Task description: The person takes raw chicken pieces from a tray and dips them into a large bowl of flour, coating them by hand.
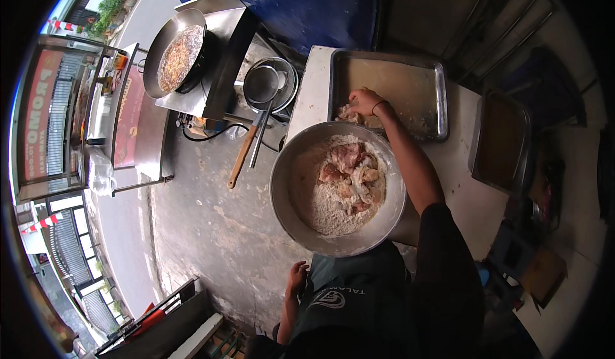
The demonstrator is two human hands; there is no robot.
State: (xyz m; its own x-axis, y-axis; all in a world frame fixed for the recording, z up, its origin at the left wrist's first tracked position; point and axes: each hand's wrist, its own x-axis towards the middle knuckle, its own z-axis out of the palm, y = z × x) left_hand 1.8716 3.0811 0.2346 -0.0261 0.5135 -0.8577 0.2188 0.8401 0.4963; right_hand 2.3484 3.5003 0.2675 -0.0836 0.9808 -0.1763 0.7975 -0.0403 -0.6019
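My right hand [366, 102] reaches into a metal tray [443, 104], its fingers closed on a flour-coated piece of raw meat [350, 115] at the tray's near left corner. Shallow cloudy liquid [391, 80] covers the tray's bottom. Just in front of my body, a wide metal bowl [295, 181] holds white flour [331, 212] with several raw meat pieces, apparently chicken [348, 156], lying on it. My left hand [298, 276] hangs low beside my apron [358, 277], its fingers loosely bent with nothing seen in them.
At the upper left a wok [153, 73] of bubbling oil sits on a metal stove stand [226, 37]. A wire strainer [261, 84] and a wooden-handled utensil [242, 157] extend over the floor. A second tray [475, 138] stands right on the white table [461, 186]. A glass food cart [115, 133] is far left.
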